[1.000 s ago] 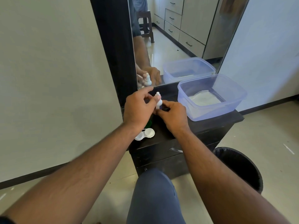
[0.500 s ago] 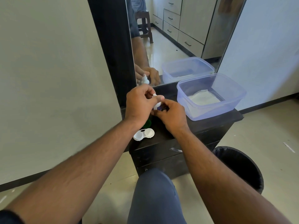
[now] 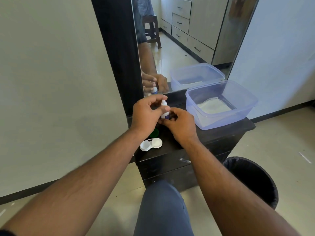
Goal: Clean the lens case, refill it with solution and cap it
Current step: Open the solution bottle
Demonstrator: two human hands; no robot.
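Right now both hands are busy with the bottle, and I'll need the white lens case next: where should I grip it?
Judging by its pose, pinch the lens case at the narrow waist between its two open cups, coming from above. It lies flat near the front edge of the dark cabinet top, so the cups would stay level.

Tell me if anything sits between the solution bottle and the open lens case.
Nothing visible does. Both hands hold the solution bottle above the cabinet top; the lens case lies open nearer the front edge, with a green cap beside the path.
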